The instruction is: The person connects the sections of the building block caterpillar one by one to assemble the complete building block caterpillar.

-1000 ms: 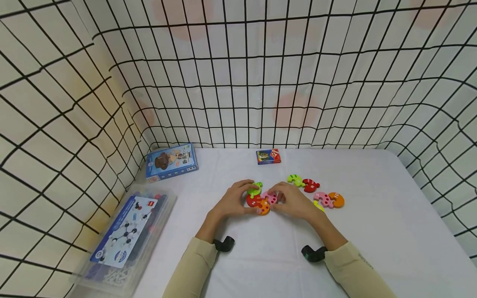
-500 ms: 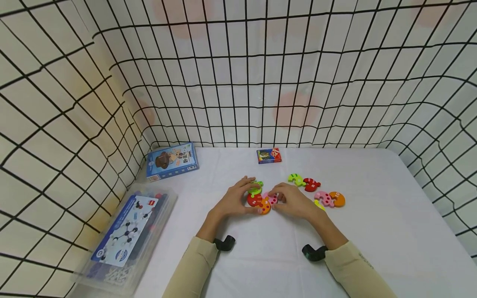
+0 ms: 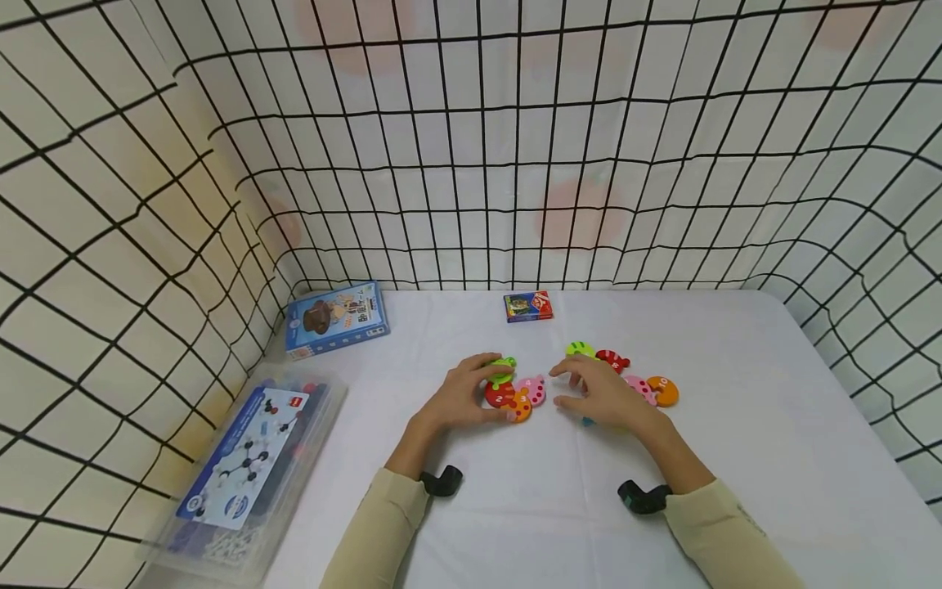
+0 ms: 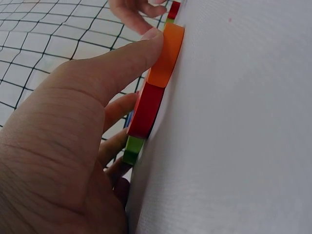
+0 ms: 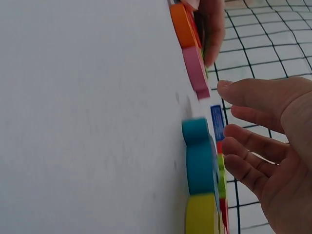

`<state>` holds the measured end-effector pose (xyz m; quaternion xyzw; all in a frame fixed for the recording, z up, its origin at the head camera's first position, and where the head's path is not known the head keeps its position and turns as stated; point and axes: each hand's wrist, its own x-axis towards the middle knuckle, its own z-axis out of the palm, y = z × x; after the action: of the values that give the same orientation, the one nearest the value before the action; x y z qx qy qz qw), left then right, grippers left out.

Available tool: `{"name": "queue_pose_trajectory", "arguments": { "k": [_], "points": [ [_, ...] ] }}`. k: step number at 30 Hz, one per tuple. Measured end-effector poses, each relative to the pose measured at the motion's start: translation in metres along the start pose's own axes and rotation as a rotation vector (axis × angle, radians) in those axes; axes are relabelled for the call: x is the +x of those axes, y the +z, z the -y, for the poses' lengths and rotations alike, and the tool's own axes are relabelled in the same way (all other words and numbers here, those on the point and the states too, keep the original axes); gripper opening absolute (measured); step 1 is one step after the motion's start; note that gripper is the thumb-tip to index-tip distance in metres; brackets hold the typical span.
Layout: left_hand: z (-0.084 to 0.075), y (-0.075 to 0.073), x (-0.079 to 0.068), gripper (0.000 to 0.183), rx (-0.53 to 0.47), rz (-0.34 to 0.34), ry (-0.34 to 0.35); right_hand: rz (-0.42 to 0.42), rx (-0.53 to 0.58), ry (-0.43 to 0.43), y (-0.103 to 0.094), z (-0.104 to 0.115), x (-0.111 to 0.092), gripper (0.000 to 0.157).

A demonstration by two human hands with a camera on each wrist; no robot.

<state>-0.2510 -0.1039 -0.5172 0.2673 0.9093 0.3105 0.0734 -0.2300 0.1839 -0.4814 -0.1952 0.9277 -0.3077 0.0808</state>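
In the head view, my left hand (image 3: 464,397) grips a curved chain of joined number puzzle pieces lying on the white tablecloth. The chain has a green piece (image 3: 504,375), a red one (image 3: 499,396) marked 2, an orange one (image 3: 520,407) and a pink one (image 3: 533,389). My left thumb touches the orange edge (image 4: 168,56) in the left wrist view, while the fingers reach round the green end. Right of the pink piece, my right hand (image 3: 611,397) hovers with loosely bent fingers and holds nothing. Below it, partly hidden, are a blue piece (image 5: 201,163) and a yellow piece (image 5: 201,214).
More pieces lie beyond the right hand: green (image 3: 580,349), red (image 3: 612,359), pink (image 3: 642,388) and orange (image 3: 665,391). A small card box (image 3: 528,307) and a blue box (image 3: 337,319) stand at the back. A clear plastic case (image 3: 250,466) is at left; black-lined netting surrounds the table.
My right hand has let go of the pink piece and moved right, opening its fingers. The left hand stays on the chain. The blue piece now shows beneath the right hand.
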Motion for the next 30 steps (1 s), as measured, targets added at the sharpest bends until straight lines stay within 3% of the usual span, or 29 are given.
{"name": "queue_pose_trajectory", "arguments": {
  "k": [7, 14, 22, 30],
  "points": [
    [0.002, 0.0, 0.001, 0.072, 0.006, 0.001, 0.015, -0.031, -0.034, 0.046, -0.014, -0.02, -0.015, 0.042],
    [0.003, 0.001, 0.001, 0.071, 0.013, 0.002, 0.009, -0.033, -0.057, 0.035, -0.018, -0.034, -0.031, 0.045],
    [0.003, 0.0, 0.0, 0.072, 0.014, -0.001, 0.009, -0.014, -0.041, 0.011, -0.022, -0.04, -0.039, 0.051],
    [0.004, 0.003, 0.001, 0.073, 0.004, -0.006, 0.011, -0.019, -0.053, 0.005, -0.017, -0.039, -0.038, 0.041]
  ]
}}
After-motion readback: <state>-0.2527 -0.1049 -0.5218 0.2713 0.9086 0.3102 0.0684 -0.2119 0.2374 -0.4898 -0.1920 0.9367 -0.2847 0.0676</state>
